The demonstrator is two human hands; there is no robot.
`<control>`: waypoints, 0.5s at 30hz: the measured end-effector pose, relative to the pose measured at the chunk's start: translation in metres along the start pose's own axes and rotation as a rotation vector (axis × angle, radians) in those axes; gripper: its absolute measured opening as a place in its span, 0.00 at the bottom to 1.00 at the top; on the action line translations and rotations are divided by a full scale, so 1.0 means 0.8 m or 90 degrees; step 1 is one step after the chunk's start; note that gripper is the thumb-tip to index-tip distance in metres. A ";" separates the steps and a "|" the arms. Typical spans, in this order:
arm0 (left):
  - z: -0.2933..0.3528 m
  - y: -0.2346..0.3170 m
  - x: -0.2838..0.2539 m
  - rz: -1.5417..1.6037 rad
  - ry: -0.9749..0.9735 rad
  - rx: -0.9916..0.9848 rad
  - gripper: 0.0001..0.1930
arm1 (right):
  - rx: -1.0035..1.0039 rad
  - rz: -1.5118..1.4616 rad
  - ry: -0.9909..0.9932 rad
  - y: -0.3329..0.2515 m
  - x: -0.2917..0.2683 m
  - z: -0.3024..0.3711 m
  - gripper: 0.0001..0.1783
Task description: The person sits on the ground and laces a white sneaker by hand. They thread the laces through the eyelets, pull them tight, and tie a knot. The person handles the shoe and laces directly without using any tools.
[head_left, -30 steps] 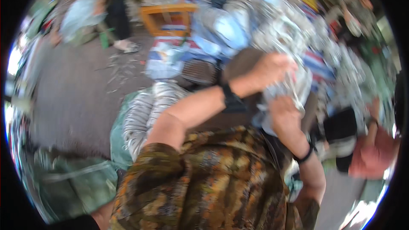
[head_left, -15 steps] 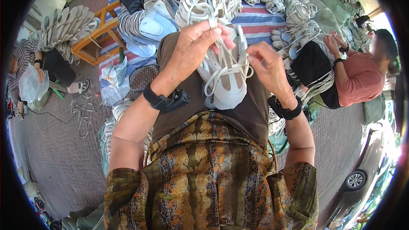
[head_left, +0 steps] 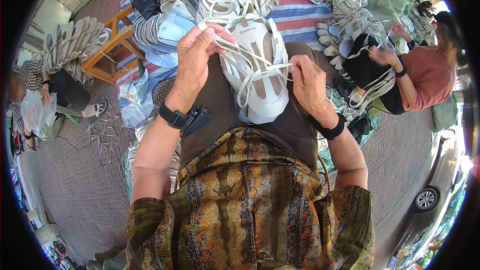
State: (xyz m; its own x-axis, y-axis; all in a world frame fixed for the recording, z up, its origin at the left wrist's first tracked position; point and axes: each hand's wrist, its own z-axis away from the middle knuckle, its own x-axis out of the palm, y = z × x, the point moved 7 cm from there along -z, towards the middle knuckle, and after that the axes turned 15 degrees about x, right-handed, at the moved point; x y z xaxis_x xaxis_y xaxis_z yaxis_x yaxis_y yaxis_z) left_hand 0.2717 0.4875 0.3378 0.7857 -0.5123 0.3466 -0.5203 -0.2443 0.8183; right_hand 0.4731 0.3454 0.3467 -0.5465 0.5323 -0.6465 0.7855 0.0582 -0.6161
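A white and beige shoe upper (head_left: 264, 105) rests on my lap between my knees, its pale toe toward me. Over its tongue crosses a loose cream shoelace (head_left: 265, 71), with loops hanging at the left side. Above the upper's left edge, my left hand (head_left: 196, 60) is closed in a pinch on one stretch of this lace. My right hand (head_left: 308, 82), at the right edge of the upper, pinches another stretch between thumb and fingers. The lace runs across the upper between both hands. Dark bands circle both my wrists.
Piled shoe uppers (head_left: 235, 0) lie on a striped sheet (head_left: 300, 17) ahead. A wooden stool frame (head_left: 116, 45) stands at left. One person (head_left: 430, 77) works with laces at right; another sits at left with a clear plastic bag (head_left: 37, 112). A car (head_left: 425, 205) is at far right.
My left hand has moved left, drawing its stretch of lace off the upper's middle. My right hand has come down slightly and now pinches the lace. The person at right has lowered one hand.
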 end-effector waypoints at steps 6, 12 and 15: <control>0.037 0.019 -0.023 0.025 0.028 0.030 0.12 | 0.173 -0.070 -0.070 0.026 0.008 0.025 0.07; 0.043 -0.007 -0.028 0.025 0.026 -0.030 0.12 | 0.051 -0.161 -0.107 0.014 -0.023 -0.015 0.10; 0.042 -0.007 -0.021 0.015 0.011 -0.032 0.12 | 0.177 -0.179 -0.082 0.014 -0.039 -0.075 0.18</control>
State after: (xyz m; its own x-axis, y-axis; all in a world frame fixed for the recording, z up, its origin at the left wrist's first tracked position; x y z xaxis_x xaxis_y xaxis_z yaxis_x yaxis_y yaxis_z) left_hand 0.2498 0.4697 0.3117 0.7800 -0.5022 0.3733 -0.5208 -0.1902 0.8322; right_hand 0.5162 0.3800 0.3869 -0.7744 0.4173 -0.4755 0.5014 -0.0535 -0.8635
